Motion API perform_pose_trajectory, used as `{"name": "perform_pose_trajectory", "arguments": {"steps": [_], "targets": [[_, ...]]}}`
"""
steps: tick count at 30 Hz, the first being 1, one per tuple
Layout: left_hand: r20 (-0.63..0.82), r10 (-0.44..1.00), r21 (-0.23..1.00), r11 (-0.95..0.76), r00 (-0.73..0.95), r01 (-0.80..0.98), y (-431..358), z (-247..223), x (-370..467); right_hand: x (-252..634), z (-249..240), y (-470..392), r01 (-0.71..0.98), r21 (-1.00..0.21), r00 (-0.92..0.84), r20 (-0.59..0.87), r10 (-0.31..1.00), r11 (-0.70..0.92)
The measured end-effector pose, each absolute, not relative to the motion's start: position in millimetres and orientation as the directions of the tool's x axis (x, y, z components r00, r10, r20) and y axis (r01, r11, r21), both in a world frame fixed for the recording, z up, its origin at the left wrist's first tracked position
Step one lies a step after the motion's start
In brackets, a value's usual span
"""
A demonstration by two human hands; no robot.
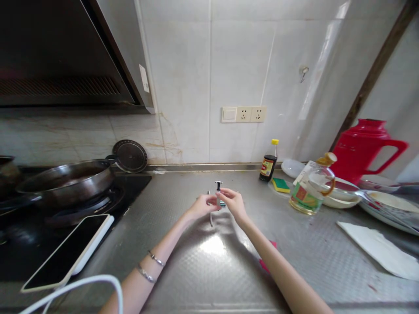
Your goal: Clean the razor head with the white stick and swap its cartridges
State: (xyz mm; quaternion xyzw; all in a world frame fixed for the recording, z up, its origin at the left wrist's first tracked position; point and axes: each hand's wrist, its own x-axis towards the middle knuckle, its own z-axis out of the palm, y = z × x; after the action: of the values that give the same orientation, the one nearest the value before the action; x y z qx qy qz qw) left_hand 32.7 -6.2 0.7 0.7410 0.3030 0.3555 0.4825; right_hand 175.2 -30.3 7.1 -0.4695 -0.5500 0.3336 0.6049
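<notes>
over the middle of the steel counter [183,279], a small black-topped tube [218,201] sits between both hands' fingertips.

phone [68,253] far left, over the stove edge; left hand [203,206] next, fingers nearly together, pinching the tube low, from its left side; right hand [233,202] has thumb and fingertips drawn close on it from the right, a bit higher; exact contact partly hidden by fingers. tube stands about upright, long axis vertical, t-shaped black end up, clear of the fingers; lower end hidden, can't tell. greenish item [223,203] just behind the fingers, mostly covered, unclear. further right: dark sauce bottle [267,166], yellow cap, then green-yellow sponge [280,185] beside it.
</notes>
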Motion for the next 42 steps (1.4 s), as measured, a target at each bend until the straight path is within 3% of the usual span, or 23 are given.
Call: {"name": "perform_pose_trajectory", "arguments": {"steps": [5, 9, 11, 13, 17, 20, 25, 34, 42], "targets": [[0.256, 0.818, 0.951, -0.31, 0.515, 0.02, -5, -4, 38, 174, 9, -32, 0.113, -0.939, 0.183, 0.341, 0.922, 0.324], [0.206, 0.88, 0.965, -0.254, 0.428, 0.059, 0, 6, 27, 180, 14, -30, 0.041, -0.967, 0.228, 0.254, 0.94, 0.252], [0.2, 0.911, 0.965, -0.246, 0.36, 0.088, 3, 13, 19, 183, 13, -28, 0.105, -0.968, 0.243, 0.249, 0.938, 0.23], [0.206, 0.928, 0.968, -0.24, 0.309, 0.076, 5, 18, 13, 183, 9, -29, 0.291, -0.93, 0.222, 0.295, 0.929, 0.226], [0.194, 0.941, 0.978, -0.207, 0.277, 0.021, 7, 21, 9, 168, 0, -39, 0.769, -0.615, 0.049, 0.33, 0.943, 0.175], [0.181, 0.944, 0.981, -0.193, 0.276, 0.016, 6, 20, 10, 150, -3, -48, 0.917, -0.376, -0.033, 0.256, 0.966, 0.131], [0.163, 0.942, 0.985, -0.171, 0.295, 0.0, 5, 17, 14, 133, -7, -51, 0.962, -0.25, -0.061, 0.205, 0.977, 0.112], [0.154, 0.939, 0.987, -0.157, 0.308, -0.017, 8, 13, 13, 134, -11, -47, 0.949, -0.241, -0.163, 0.187, 0.969, 0.206], [0.125, 0.939, 0.989, -0.092, 0.321, -0.115, 4, 13, 15, 136, -8, -47, 0.958, -0.225, -0.142, 0.172, 0.975, 0.179]]}}
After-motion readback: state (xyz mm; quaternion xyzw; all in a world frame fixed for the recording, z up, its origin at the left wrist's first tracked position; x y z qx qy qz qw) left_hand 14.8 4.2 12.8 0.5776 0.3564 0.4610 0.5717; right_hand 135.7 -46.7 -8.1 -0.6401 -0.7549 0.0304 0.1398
